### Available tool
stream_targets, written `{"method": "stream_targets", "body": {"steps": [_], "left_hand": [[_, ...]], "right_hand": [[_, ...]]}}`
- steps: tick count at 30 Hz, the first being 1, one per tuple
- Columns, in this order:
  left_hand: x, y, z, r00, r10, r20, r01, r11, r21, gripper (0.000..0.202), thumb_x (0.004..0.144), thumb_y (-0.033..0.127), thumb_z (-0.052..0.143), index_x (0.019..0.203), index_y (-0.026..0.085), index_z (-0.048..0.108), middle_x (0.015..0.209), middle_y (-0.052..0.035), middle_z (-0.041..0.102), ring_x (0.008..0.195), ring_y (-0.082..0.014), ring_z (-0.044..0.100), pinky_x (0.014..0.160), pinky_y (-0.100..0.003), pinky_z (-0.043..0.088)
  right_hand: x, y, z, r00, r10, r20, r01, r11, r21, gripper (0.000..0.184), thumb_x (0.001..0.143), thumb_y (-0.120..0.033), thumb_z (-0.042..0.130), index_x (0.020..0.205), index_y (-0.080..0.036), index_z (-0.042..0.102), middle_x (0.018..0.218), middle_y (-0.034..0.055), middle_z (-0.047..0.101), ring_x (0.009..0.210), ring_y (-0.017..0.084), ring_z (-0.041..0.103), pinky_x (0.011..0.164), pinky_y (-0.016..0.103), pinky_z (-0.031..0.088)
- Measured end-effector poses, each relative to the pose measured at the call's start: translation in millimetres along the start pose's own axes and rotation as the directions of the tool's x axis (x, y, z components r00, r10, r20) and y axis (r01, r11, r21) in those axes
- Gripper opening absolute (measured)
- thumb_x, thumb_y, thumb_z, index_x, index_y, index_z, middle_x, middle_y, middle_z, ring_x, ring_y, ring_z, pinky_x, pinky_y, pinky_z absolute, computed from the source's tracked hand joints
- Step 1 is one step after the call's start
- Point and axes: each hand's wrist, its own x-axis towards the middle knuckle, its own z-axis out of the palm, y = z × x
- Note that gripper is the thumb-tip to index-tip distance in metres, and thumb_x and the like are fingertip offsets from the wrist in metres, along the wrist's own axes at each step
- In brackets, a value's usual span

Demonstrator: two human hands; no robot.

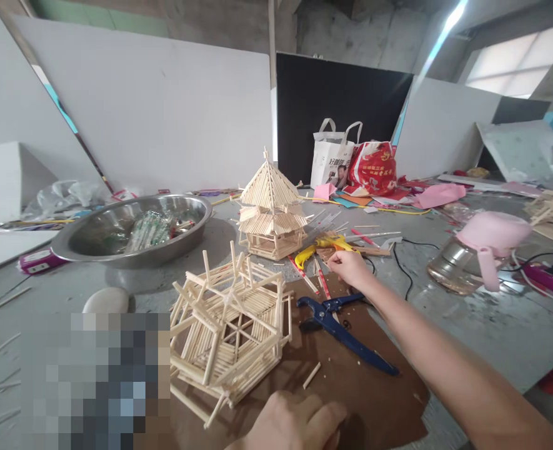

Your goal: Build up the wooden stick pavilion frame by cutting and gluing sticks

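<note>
My right hand reaches out beside a yellow glue gun and loose sticks. Its fingers are pinched together; what they hold, if anything, is too small to make out. At the bottom edge, my left hand rests low over the brown board with curled fingers, their tips hidden. Just beyond it stands an open hexagonal frame of wooden sticks, with several sticks jutting upward. A blue pipe cutter lies between this frame and my right forearm. Behind the frame is a stick-built pavilion with a pointed roof.
On the left stands a metal basin holding plastic-wrapped packs, with a pale stone in front. A pink-lidded jug and black cables lie right. Bags, pink paper and white panels fill the back.
</note>
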Motion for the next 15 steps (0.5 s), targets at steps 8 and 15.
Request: {"method": "stream_targets", "body": {"steps": [8,15], "left_hand": [[-8,-4,23.7,0.991,0.066,-0.115,-0.056,0.995,0.087,0.019,0.085,0.017,0.033,0.085,0.017,0.052,0.052,0.0027,0.056,0.042,-0.0114,0.053,0.038,-0.02,0.037],[-8,-5,29.3,0.984,0.073,-0.161,-0.06,0.995,0.085,0.028,0.089,0.019,0.025,0.08,0.017,0.052,0.048,0.0032,0.052,0.039,-0.0104,0.049,0.036,-0.02,0.033]], "right_hand": [[12,6,-5,0.999,-0.044,0.02,0.047,0.989,-0.137,0.017,0.073,-0.028,0.048,0.081,-0.018,0.059,0.074,0.0011,0.065,0.066,0.013,0.059,0.059,0.02,0.039],[29,2,-3,0.985,0.048,0.163,0.021,0.917,-0.398,0.015,0.073,-0.024,0.051,0.066,-0.018,0.064,0.075,0.0065,0.066,0.08,0.021,0.059,0.065,0.026,0.041]]}}
